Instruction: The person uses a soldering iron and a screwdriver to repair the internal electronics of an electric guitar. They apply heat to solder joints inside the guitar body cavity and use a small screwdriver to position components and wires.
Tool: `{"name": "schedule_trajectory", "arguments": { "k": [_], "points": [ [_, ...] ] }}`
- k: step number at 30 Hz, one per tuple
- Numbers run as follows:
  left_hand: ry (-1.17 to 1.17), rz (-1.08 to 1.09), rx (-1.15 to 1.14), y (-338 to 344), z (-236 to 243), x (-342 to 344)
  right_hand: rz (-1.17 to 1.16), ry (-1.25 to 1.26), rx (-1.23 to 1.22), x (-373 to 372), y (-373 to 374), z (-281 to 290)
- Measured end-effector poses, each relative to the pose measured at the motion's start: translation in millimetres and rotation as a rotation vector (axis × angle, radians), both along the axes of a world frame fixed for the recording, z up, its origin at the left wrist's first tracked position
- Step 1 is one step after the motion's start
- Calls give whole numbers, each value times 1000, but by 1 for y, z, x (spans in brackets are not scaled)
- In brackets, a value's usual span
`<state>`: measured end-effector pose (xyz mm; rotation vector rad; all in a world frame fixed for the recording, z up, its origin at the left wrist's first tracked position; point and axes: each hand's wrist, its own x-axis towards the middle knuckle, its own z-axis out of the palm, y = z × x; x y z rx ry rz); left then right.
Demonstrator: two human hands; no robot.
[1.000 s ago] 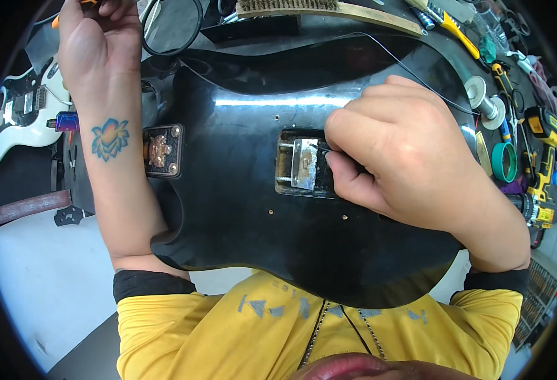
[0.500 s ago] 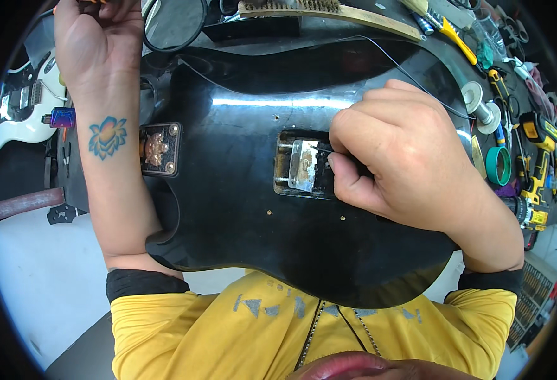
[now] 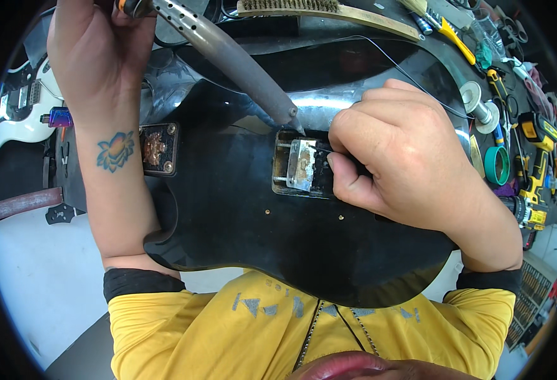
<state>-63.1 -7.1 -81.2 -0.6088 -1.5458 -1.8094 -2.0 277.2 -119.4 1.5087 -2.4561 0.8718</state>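
A glossy black electric guitar body (image 3: 228, 218) lies back side up before me. My left hand (image 3: 98, 63), at the upper left, is closed on a soldering iron (image 3: 243, 69), its handle partly cut off by the picture's edge. The iron slants down to the right, its tip at the upper edge of the open cavity, close to my right fingers. In that cavity sit a metal block (image 3: 301, 166) and springs. My right hand (image 3: 405, 152) rests over the cavity's right side, thumb and forefinger pinching a thin wire (image 3: 322, 150) that shows just beside the block.
A metal neck plate (image 3: 159, 149) is on the guitar's left. At the right are a wire spool (image 3: 481, 107), green tape (image 3: 498, 165) and a yellow-black drill (image 3: 538, 136). A wire brush (image 3: 354, 18) lies behind the body. A white guitar (image 3: 22, 120) stands far left.
My left hand has brought the soldering iron into view, its tip now down at the cavity. The right hand keeps its pinch and has hardly moved.
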Motion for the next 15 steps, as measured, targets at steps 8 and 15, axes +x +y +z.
{"name": "schedule_trajectory", "arguments": {
  "k": [8, 15],
  "points": [
    [-32, -71, -150, 11, -1, 7, -11, -3, 14, 0, 2, 0],
    [-114, -11, -111, 19, -1, 14, -6, -4, 11, -1, 3, -1]
  ]
}}
